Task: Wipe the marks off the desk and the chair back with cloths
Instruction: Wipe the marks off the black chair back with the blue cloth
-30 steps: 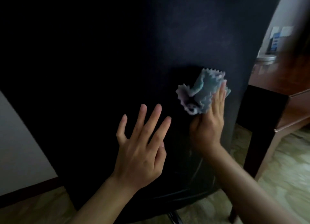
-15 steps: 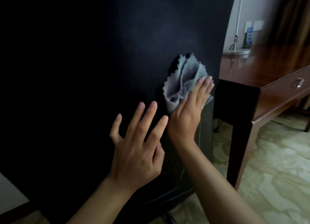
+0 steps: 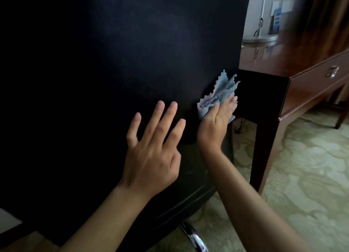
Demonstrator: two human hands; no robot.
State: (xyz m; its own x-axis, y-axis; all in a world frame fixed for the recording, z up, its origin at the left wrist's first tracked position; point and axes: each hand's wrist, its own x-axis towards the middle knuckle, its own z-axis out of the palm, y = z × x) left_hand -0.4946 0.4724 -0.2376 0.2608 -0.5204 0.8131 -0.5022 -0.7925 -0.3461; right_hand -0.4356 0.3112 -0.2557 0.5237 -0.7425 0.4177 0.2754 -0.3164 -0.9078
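The black chair back (image 3: 113,72) fills the left and middle of the head view. My right hand (image 3: 217,123) presses a crumpled light blue cloth (image 3: 221,95) with zigzag edges against the chair back near its right edge. My left hand (image 3: 153,149) lies flat on the chair back just left of the right hand, fingers spread, holding nothing. The dark wooden desk (image 3: 311,81) stands to the right, behind the chair.
A drawer with a metal handle (image 3: 332,71) faces out from the desk front. A round lamp base (image 3: 260,39) stands on the desk top. A desk leg (image 3: 264,153) stands close beside the chair. A chrome chair base (image 3: 194,238) shows below. Patterned carpet (image 3: 302,185) covers the floor.
My right hand has slid the cloth across the chair back toward its right edge. My left hand has stayed flat on the chair. The view has shifted, showing more of the desk.
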